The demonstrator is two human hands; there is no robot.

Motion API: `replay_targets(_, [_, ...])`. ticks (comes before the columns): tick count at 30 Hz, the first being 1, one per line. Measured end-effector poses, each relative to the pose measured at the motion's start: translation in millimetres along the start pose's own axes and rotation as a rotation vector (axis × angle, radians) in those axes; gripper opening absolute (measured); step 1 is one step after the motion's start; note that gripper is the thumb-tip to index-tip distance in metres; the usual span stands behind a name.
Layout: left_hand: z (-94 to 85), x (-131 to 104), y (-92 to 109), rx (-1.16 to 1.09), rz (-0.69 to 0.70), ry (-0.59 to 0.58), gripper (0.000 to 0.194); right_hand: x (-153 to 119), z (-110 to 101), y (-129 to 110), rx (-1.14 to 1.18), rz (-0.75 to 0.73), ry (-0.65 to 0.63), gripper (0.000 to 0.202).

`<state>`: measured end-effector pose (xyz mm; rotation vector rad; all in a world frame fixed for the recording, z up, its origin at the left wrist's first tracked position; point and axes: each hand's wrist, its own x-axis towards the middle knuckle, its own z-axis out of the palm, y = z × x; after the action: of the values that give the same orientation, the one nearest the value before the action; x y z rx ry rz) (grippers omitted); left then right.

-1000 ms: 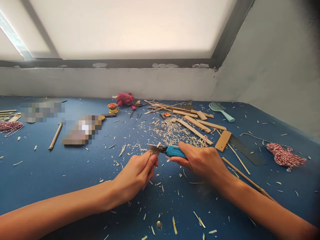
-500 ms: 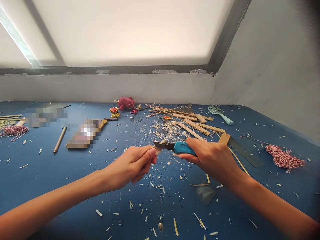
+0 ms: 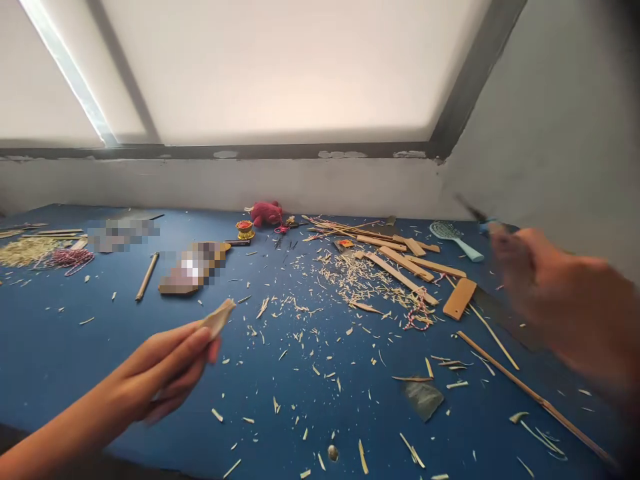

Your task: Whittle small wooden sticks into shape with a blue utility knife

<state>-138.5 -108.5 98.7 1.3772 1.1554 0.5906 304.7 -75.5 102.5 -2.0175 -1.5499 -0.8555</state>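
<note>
Between the thumb and fingers of my left hand [image 3: 173, 370] is a small pale piece of wood [image 3: 219, 319], its pointed end showing past the fingertips. My right hand [image 3: 565, 293], smeared by motion, is raised at the right side and grips a utility knife [image 3: 480, 217]. The dark blade points up and to the left; a bit of the blue handle shows and the rest is hidden in the fist. The knife and the wood piece are far apart. Pale wood shavings [image 3: 350, 280] lie scattered over the blue table [image 3: 240, 400] between the hands.
Flat bamboo strips [image 3: 400, 267] and a short wooden block [image 3: 460, 298] lie right of centre. A long thin stick [image 3: 535, 397] is at the right. Behind are a green hairbrush [image 3: 456, 239] and a red plush toy [image 3: 266, 213]. Corded string [image 3: 70, 259] lies at the left.
The knife has come away from the wood piece. My right hand has swung up and right with it, while my left hand has moved left and down, still holding the wood. The view has shifted slightly.
</note>
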Motion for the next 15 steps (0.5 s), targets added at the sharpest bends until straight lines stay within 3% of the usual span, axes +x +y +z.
replay_targets(4, [14.0, 12.2, 4.9, -0.086, -0.083, -0.16, 0.036, -18.0, 0.0, -38.9, 0.05, -0.231, -0.093, 0.059])
replay_targets(8, [30.5, 31.5, 12.8, -0.292, -0.127, -0.302, 0.045, -28.2, 8.0, -46.8, 0.114, -0.282, -0.167, 0.057])
replay_targets(12, [52.5, 66.4, 17.4, -0.518, -0.137, -0.406, 0.035, -29.9, 2.1, -53.6, 0.192, -0.349, -0.115, 0.049])
replay_targets(15, [71.4, 92.4, 22.0, -0.569, -0.068, -0.5, 0.021, -32.9, -2.5, -66.3, 0.262, -0.421, -0.026, 0.046])
